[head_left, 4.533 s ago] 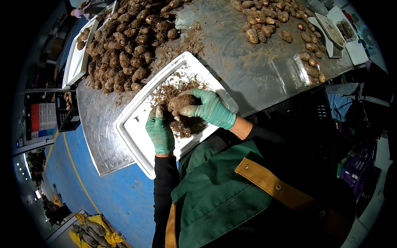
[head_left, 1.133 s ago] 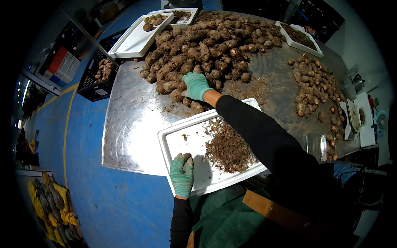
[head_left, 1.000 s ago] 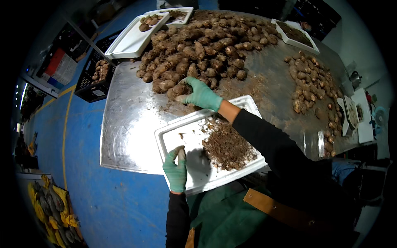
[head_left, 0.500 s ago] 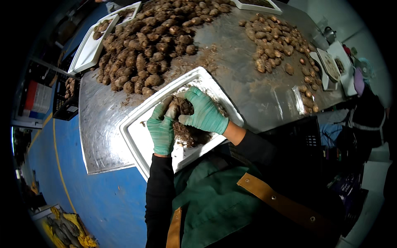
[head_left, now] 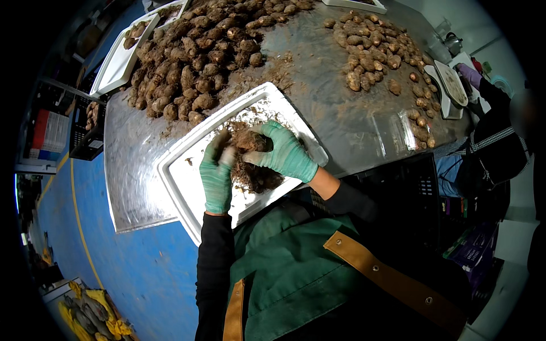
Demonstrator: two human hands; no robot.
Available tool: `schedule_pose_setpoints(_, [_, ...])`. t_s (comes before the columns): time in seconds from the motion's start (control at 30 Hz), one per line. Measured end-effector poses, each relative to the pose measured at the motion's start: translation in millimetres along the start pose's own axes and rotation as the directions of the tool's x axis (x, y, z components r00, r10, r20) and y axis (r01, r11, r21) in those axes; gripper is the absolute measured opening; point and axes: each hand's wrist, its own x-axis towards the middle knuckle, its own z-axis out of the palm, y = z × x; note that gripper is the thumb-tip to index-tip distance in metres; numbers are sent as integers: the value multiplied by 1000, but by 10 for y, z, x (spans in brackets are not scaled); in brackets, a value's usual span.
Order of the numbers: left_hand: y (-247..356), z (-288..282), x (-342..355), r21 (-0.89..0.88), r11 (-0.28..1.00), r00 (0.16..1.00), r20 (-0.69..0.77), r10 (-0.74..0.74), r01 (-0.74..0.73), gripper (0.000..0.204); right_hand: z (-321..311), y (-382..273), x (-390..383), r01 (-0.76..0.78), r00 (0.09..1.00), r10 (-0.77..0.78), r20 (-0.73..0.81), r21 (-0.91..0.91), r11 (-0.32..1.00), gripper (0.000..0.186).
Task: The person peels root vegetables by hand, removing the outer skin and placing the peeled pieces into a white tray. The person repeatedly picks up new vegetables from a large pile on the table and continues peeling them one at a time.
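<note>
My right hand [head_left: 288,154], in a green glove with dirty fingertips, grips a brown, hairy taro corm [head_left: 248,141] over a white tray [head_left: 296,111]. Just left of the corm is my left hand [head_left: 216,176], gloved alike, its fingers and thumb apart and somewhat blurred. It holds nothing that I can see. Under the hands, a heap of dark root fibres and dirt [head_left: 257,178] lies in the tray, with loose scraps spread around it.
A big pile of rough taro corms [head_left: 187,68] covers the metal table's [head_left: 324,113] far left. Cleaner corms [head_left: 369,51] lie far right, near a scale [head_left: 452,85]. Another person's dark sleeve [head_left: 495,96] reaches in at the right. A white tray [head_left: 116,65] stands far left.
My left fingers have come away from the corm, which stays in my right hand. At the right, another person's gloved hand and arm have moved in beside the scale. The view has shifted slightly.
</note>
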Motion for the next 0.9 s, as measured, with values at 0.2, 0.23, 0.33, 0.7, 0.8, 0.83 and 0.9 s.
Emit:
schedule_pose_setpoints(0.2, [83, -196, 111, 25, 991, 963, 233, -134, 132, 30, 41, 88, -9, -232, 953, 173, 247, 232, 945, 77])
schedule_pose_setpoints(0.23, [92, -214, 110, 78, 995, 967, 242, -73, 56, 27, 52, 133, -21, -218, 952, 155, 264, 230, 948, 77])
schedule_pose_setpoints(0.33, [50, -213, 84, 132, 991, 973, 230, -6, -25, 22, 56, 105, -75, -176, 964, 119, 238, 235, 956, 76])
schedule_pose_setpoints(0.7, [34, -235, 60, -134, 975, 968, 203, -146, 175, 40, 119, 50, -122, -361, 916, 272, 293, 312, 879, 83])
schedule_pose_setpoints(0.8, [-45, -295, 56, -69, 977, 921, 353, -164, 200, 49, 64, 40, -82, -362, 878, 267, 398, 185, 914, 90])
schedule_pose_setpoints(0.83, [-66, -331, 44, -78, 973, 926, 332, -180, 217, 45, 67, -9, -76, -369, 876, 277, 394, 180, 912, 86])
schedule_pose_setpoints(0.9, [-57, -309, 37, -129, 971, 946, 281, -161, 203, 37, 108, -20, -97, -208, 943, 155, 296, 159, 965, 79])
